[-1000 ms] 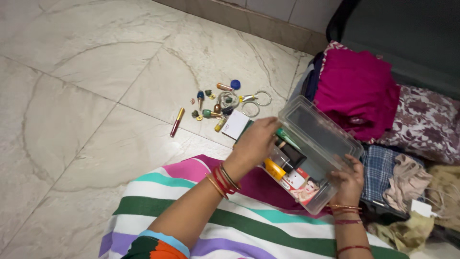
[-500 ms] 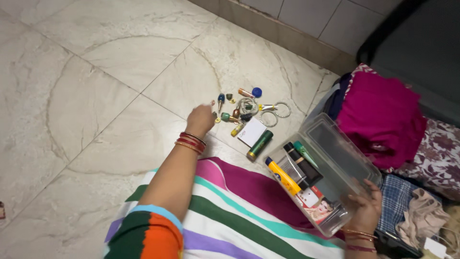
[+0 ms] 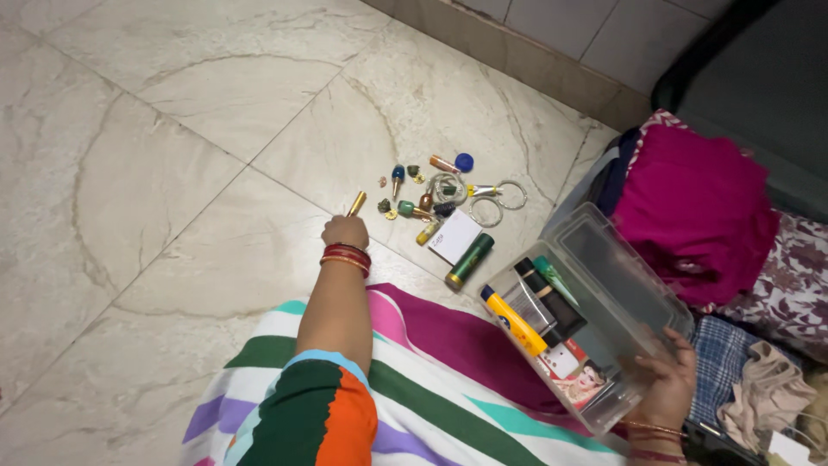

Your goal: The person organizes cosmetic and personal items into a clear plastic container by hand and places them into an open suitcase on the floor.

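Observation:
My left hand (image 3: pixel 344 231) is closed around a slim stick with a gold cap (image 3: pixel 355 204) on the marble floor; only the gold end shows past my fingers. My right hand (image 3: pixel 665 374) grips the near corner of a clear plastic box (image 3: pixel 634 295) resting on my lap. Inside the box lie a yellow tube (image 3: pixel 512 320), a black tube (image 3: pixel 548 295), a green tube and a printed packet. A green cylinder with a gold end (image 3: pixel 468 261) lies on the floor between my left hand and the box.
Small items are scattered on the floor (image 3: pixel 172 173): little bottles, a blue cap (image 3: pixel 464 161), metal rings (image 3: pixel 509 194), a white card (image 3: pixel 454 236). A magenta cloth (image 3: pixel 690 207) and other folded clothes lie to the right. A striped cloth covers my lap.
My left hand left the box, reached out to the scattered items, then closed on the gold-capped stick. The green cylinder now lies on the floor. My right hand kept hold of the box.

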